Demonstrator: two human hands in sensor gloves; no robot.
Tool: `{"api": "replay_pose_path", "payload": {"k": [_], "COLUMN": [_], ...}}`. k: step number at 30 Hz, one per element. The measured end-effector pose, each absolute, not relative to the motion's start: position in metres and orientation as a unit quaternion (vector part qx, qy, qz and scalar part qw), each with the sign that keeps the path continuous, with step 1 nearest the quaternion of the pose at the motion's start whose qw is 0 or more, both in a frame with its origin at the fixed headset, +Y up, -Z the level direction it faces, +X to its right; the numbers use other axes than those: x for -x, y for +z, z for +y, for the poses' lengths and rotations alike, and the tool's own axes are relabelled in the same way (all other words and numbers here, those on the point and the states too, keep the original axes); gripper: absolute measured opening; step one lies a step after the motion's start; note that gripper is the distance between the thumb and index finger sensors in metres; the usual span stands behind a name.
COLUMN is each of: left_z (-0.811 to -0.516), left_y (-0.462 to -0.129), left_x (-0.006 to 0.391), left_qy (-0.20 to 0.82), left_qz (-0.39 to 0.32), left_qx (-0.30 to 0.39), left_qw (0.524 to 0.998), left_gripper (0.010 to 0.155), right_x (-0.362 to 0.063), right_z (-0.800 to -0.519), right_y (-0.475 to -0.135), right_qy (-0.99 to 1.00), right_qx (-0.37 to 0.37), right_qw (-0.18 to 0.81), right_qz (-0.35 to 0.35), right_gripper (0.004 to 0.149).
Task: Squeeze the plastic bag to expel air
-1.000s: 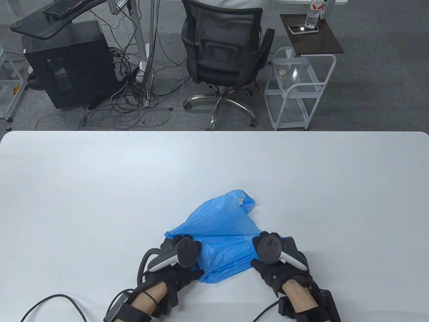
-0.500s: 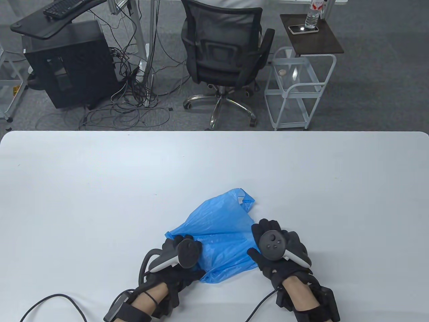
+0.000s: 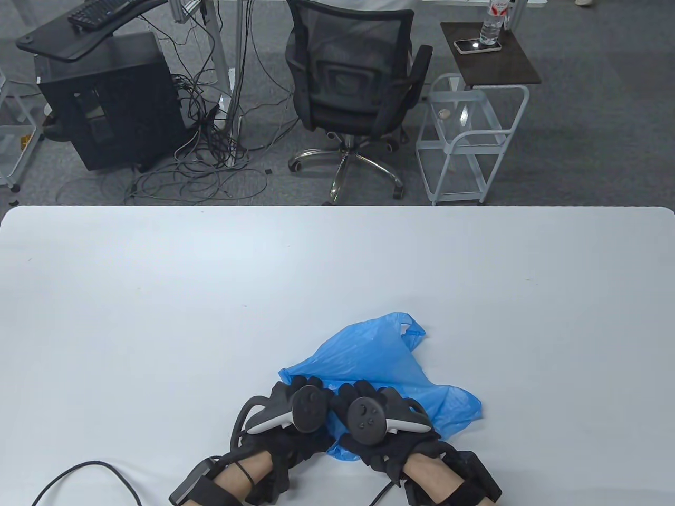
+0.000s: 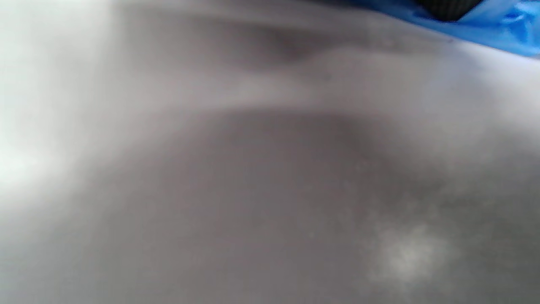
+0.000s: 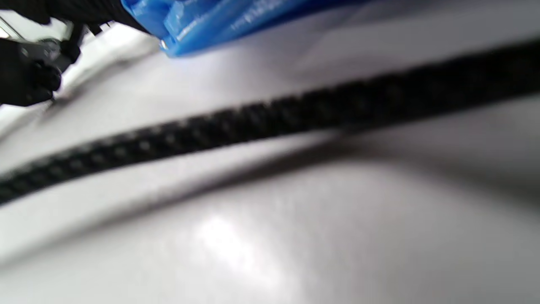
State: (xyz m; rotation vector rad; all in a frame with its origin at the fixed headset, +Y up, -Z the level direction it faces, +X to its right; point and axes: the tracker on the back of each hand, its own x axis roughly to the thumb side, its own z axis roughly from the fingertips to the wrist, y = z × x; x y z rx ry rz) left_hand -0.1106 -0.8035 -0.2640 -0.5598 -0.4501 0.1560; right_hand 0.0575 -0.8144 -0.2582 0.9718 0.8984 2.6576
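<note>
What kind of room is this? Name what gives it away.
Most likely an office or lab workspace. Beyond the white table stands a mesh office chair; to its left, a black computer tower sits beside tangled cables on grey carpet, and a keyboard rests on a desk.

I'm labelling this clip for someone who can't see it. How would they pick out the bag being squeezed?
Start at the white table and go to its near edge, right of centre. There both gloved hands, left hand beside right hand, press on a crumpled blue plastic bag. It is the only coloured thing on the tabletop, its handle loops pointing away from the person.
</note>
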Motion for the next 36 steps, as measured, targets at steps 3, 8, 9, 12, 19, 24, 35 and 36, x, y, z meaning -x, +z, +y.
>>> {"api": "replay_pose_path", "payload": {"k": [3,8,9,12,19,24,35,36], "left_z": [-0.804,-0.804,-0.803,-0.804,-0.804,-0.804,-0.805,-0.805], "left_y": [-0.264,-0.264,-0.265,-0.265,-0.265,-0.266,-0.267,-0.267], "left_x": [0.111,0.111,0.111,0.111,0.112,0.112,0.113,0.113], "left_qy": [0.077,0.078,0.077,0.076,0.074,0.074,0.081,0.081], "left_qz": [-0.218,-0.213,-0.212,-0.210,-0.209,-0.209,-0.211,-0.211], "left_qx": [0.276,0.279,0.280,0.281,0.284,0.286,0.290,0.290], "left_qw": [0.933,0.933,0.933,0.933,0.933,0.932,0.930,0.930], "left_gripper": [0.086,0.086,0.086,0.086,0.086,0.086,0.086,0.086], "right_x": [-0.062,-0.077,-0.082,-0.098,-0.138,-0.169,-0.119,-0.101], "right_z": [-0.817,-0.818,-0.819,-0.819,-0.821,-0.823,-0.771,-0.768], "right_y": [-0.262,-0.270,-0.274,-0.283,-0.301,-0.312,-0.298,-0.294], "right_qy": [0.889,0.898,0.901,0.907,0.919,0.922,0.930,0.920], "right_qx": [-0.306,-0.261,-0.246,-0.216,-0.137,-0.083,-0.214,-0.235], "right_qw": [0.102,0.122,0.128,0.137,0.169,0.191,0.218,0.220], "right_qz": [0.326,0.332,0.333,0.335,0.328,0.326,0.205,0.222], "right_gripper": [0.064,0.063,0.063,0.063,0.063,0.062,0.065,0.065]}}
